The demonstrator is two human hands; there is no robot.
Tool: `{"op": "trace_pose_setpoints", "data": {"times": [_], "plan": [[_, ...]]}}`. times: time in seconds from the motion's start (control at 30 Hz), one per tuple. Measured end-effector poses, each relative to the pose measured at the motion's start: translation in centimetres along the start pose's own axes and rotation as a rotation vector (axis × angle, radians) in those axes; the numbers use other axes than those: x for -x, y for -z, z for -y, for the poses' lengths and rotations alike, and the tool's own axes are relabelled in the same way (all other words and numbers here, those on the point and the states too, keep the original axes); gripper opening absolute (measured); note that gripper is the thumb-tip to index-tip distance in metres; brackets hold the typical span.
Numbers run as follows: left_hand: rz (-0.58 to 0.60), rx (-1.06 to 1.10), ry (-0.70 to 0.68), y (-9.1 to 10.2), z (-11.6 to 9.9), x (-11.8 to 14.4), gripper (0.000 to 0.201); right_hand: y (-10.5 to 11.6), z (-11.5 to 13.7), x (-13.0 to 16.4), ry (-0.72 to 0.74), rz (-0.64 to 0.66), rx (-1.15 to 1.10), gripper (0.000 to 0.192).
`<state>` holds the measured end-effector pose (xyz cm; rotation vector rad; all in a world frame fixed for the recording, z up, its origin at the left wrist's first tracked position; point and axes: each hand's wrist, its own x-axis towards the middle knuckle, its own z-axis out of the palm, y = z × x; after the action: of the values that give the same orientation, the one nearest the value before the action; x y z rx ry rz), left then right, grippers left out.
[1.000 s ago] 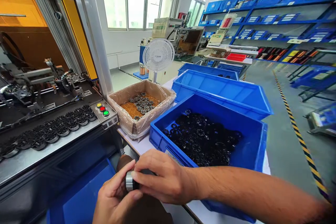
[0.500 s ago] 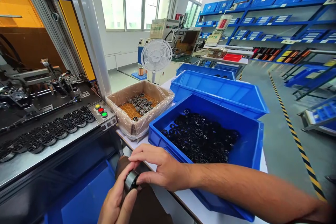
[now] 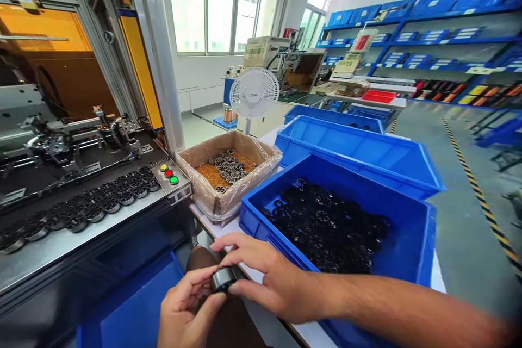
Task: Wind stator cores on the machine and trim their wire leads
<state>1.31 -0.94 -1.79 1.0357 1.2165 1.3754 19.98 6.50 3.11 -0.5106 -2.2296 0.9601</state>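
I see both hands close together at the bottom of the view, in front of the table edge. The left hand (image 3: 185,310) and the right hand (image 3: 269,277) pinch one small round metal part (image 3: 223,278) between their fingertips; both are closed on it, and it is lifted above my lap.

The near blue bin (image 3: 411,239) is full of black parts, the cardboard box (image 3: 207,196) has only a few, and a row waits on the machine shelf (image 3: 61,244). I judge that most of the work remains.
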Motion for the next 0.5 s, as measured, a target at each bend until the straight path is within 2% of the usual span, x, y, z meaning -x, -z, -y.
{"op": "trace_pose_setpoints", "data": {"times": [0.07, 0.13, 0.23, 0.27, 0.37, 0.5], "plan": [[0.123, -0.053, -0.06, 0.4, 0.3, -0.2, 0.029, 0.1, 0.8, 1.3, -0.043, -0.014, 0.015, 0.024], [0.209, -0.076, -0.09, 0.7, 0.8, -0.3, 0.038, 0.3, 1.1, 3.1, -0.106, -0.022, 0.058, 0.025], [0.169, -0.083, -0.049, 1.0, 1.8, -0.7, 0.045, 0.7, 0.3, 6.1, -0.199, -0.013, 0.226, 0.021], [0.154, -0.097, -0.028, 1.1, 2.1, -0.9, 0.043, 0.9, -0.2, 7.0, -0.2, -0.012, 0.31, 0.021], [0.212, -0.16, 0.007, 1.4, 2.8, -1.3, 0.035, 1.9, -2.1, 8.9, -0.152, -0.026, 0.543, 0.023], [0.216, -0.175, -0.006, 2.2, 3.2, -1.5, 0.031, 2.9, -3.3, 9.9, -0.145, -0.056, 0.682, 0.022]]}}
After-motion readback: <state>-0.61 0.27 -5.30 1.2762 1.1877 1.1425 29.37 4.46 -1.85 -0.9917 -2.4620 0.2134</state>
